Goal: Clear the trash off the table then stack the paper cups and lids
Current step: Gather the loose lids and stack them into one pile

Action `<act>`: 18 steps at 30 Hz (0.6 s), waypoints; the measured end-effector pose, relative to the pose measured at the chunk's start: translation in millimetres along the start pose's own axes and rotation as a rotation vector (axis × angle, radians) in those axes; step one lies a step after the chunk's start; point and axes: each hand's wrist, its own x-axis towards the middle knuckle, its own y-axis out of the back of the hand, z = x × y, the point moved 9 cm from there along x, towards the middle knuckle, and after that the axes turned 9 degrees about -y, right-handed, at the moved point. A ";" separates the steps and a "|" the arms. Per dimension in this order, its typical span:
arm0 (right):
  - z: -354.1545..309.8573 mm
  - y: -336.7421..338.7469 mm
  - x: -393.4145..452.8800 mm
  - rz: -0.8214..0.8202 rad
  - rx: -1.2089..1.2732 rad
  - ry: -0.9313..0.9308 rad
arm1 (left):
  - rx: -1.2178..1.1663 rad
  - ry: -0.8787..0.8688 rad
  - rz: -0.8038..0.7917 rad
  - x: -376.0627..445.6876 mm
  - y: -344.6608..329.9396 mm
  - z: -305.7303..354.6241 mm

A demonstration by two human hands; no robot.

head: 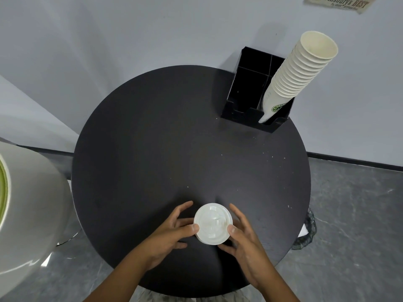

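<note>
- White round plastic lids [213, 223], stacked, near table edge: left hand [172, 234] and right hand [244, 238] grip opposite rims.
- Nested paper cups [298, 70] lean in black compartmented holder [246, 90].
- Round matte black table [152, 138], crumb-speckled; grey wall [109, 40], grey floor [353, 214].

Around the round table: wall, floor and bystanders.

A pale grey wall [130, 40] stands behind, carrying a partly cropped printed sign [340, 4] at the top right edge. A dark baseboard [357, 160] runs along its foot, above a mottled grey floor [353, 214]. A large white rounded object with a green rim [24, 205] fills the left edge. A dark crumpled plastic bag [308, 232] peeks out beside the table's right edge.
</note>
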 end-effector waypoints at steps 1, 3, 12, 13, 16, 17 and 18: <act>-1.5 -0.6 -0.9 0.000 0.000 0.011 | -0.006 -0.006 0.003 -0.4 0.0 0.8; -6.9 -2.4 -3.8 -0.005 0.007 0.038 | -0.022 -0.026 0.002 -1.5 -0.7 4.6; -72.4 -13.5 -23.3 -0.025 -0.040 0.251 | 0.090 -0.291 -0.006 -13.2 -13.9 79.6; -82.2 -14.7 -26.3 -0.026 -0.045 0.278 | 0.119 -0.326 -0.011 -15.5 -15.5 90.8; -111.8 -19.0 -38.4 -0.025 -0.060 0.354 | 0.188 -0.421 -0.019 -24.2 -20.0 125.0; -121.0 -20.2 -42.8 -0.019 -0.066 0.376 | 0.204 -0.450 -0.020 -27.2 -21.4 136.2; -129.9 -21.3 -47.4 -0.016 -0.067 0.395 | 0.217 -0.476 -0.019 -30.0 -22.9 146.8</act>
